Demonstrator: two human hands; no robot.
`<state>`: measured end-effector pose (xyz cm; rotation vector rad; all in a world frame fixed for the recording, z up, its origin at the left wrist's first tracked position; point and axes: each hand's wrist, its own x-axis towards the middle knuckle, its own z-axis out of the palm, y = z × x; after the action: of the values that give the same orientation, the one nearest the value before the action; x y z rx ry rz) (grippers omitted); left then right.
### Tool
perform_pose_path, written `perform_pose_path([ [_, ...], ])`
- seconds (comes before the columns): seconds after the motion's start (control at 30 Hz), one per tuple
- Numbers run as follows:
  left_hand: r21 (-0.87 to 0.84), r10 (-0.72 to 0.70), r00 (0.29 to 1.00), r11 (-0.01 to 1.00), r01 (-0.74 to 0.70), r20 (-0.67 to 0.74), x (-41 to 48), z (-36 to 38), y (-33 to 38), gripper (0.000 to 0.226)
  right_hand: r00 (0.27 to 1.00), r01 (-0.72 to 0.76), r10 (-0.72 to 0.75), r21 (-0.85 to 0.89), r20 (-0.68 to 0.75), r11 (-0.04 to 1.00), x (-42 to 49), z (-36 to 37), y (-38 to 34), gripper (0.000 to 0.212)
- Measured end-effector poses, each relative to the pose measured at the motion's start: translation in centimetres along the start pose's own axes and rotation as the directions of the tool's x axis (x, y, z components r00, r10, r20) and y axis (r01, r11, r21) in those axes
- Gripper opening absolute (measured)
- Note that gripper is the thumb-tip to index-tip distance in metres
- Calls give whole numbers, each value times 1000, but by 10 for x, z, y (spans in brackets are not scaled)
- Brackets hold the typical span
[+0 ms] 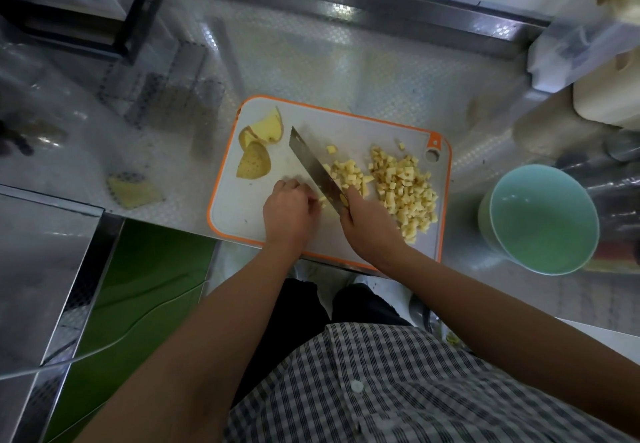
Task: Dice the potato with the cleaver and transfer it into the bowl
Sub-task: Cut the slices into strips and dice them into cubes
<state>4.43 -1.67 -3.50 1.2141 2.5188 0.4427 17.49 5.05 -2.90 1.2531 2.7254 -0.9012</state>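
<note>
The curled fingers of the left hand (289,210) are pinning a pale yellow potato piece (322,199) just beside the flat steel cleaver (313,165), whose handle the right hand (367,224) is gripping. Right of them, small yellow potato dice (405,189) are lying on the orange-rimmed white cutting board (346,120); the round mint-green bowl (540,220) is standing farther right

Looking steeply down from head height with a wide angle, facing forward across the steel counter (311,61) toward its far edge, sitting near above the orange-rimmed cutting board (360,134) at centre, catching the wearer's checked shirt (381,390) along the bottom edge.
</note>
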Motion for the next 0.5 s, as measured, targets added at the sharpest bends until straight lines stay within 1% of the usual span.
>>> perform_pose_path([
  [0.1,12,2,1000,1000,-2,8,1,0,3,17,999,-32,32,-21,11,999,2,5,2,8],
  [0.2,-18,-7,1000,1000,8,28,1,1,1,15,1000,-12,12,27,3,1000,2,2,4,8],
  [0.27,-32,-11,1000,999,11,16,3,1,1,12,1000,-1,2,44,-14,999,1,-4,5,7],
  [0.4,-35,-7,1000,999,7,-1,6,3,4,11,1000,23,-23,34,5,999,0,-7,3,8],
  [0.5,-11,-7,1000,1000,7,3,8,3,6,13,1000,11,-11,12,24,1000,1,-4,1,10],
])
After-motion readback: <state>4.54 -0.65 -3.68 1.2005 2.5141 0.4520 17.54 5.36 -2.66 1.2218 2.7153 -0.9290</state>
